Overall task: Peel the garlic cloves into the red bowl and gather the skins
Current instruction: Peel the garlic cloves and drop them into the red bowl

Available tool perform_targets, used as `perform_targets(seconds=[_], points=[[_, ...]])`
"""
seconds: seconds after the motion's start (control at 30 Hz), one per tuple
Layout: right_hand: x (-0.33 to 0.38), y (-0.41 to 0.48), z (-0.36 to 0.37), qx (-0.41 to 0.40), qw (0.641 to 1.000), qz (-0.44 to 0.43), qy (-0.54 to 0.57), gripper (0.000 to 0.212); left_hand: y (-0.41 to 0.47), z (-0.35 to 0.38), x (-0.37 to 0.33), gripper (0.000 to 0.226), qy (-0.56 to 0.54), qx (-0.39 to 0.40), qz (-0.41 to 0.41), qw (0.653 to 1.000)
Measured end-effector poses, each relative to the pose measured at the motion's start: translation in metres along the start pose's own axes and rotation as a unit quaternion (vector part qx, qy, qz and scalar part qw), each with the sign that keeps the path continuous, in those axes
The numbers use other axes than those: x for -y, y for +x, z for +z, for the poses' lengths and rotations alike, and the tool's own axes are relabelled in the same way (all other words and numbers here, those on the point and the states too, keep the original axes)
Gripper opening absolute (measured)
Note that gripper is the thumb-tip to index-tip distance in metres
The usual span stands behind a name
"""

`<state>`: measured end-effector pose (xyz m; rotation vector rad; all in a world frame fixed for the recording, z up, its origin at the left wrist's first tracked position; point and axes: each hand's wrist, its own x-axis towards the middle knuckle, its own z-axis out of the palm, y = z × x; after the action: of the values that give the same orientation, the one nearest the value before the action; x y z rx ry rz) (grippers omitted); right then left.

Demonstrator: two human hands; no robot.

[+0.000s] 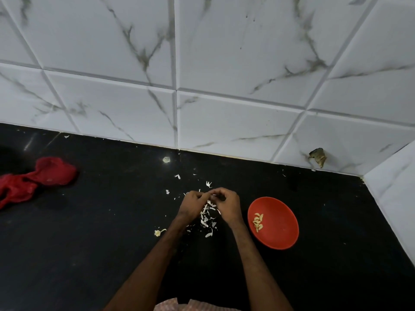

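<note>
Just beside the round red plastic bowl (280, 234), left hand (194, 204) and right hand (226, 205) pinch a small garlic clove (213, 195) that could slip among loose papery white skins (205, 222).

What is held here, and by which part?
The left hand and right hand pinch a small garlic clove between fingertips; exact grip spot hidden.

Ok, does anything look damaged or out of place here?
Yes. A wall tile near the right corner has a jagged broken hole just above the counter. Garlic skins lie scattered on it, not gathered.
</note>
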<state>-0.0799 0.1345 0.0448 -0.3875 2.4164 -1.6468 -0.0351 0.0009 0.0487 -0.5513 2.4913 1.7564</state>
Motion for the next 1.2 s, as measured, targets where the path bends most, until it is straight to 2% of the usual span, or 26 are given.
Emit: perform_targets(seconds=[0.13, 0.2, 0.27, 0.33, 0.53, 0.8, 0.97, 1.1, 1.2], points=[[0.003, 0.0, 0.0, -0.005, 0.999, 0.026, 0.045, 0.015, -0.004, -0.002, -0.009, 0.034, -0.04, -0.009, 0.012, 0.999], [0.005, -0.001, 0.001, -0.002, 0.993, 0.056, 0.106, 0.012, -0.005, -0.003, -0.009, 0.042, -0.069, -0.003, 0.015, 0.998], [0.008, -0.002, 0.002, -0.002, 0.977, 0.106, 0.184, 0.011, -0.005, -0.003, -0.009, 0.049, -0.097, 0.003, 0.016, 0.995], [0.011, -0.003, 0.003, 0.003, 0.96, 0.147, 0.239, 0.012, -0.006, -0.004, -0.011, 0.042, -0.117, 0.003, 0.019, 0.993], [0.02, -0.001, 0.009, 0.011, 0.914, 0.215, 0.343, 0.01, -0.001, -0.003, -0.009, 0.042, -0.18, 0.002, 0.017, 0.984], [0.023, 0.006, 0.015, 0.038, 0.87, 0.289, 0.397, 0.012, -0.004, -0.005, -0.015, 0.056, -0.21, 0.003, 0.007, 0.978], [0.024, 0.005, 0.014, 0.061, 0.855, 0.321, 0.403, 0.01, 0.002, -0.01, -0.006, 0.047, -0.214, -0.027, -0.007, 0.976], [0.026, 0.006, 0.011, 0.057, 0.857, 0.31, 0.408, 0.015, 0.001, -0.009, 0.002, 0.051, -0.228, -0.024, -0.015, 0.973], [0.022, 0.006, 0.013, 0.038, 0.869, 0.301, 0.39, 0.012, 0.004, -0.011, 0.017, 0.05, -0.128, -0.037, -0.028, 0.991]])
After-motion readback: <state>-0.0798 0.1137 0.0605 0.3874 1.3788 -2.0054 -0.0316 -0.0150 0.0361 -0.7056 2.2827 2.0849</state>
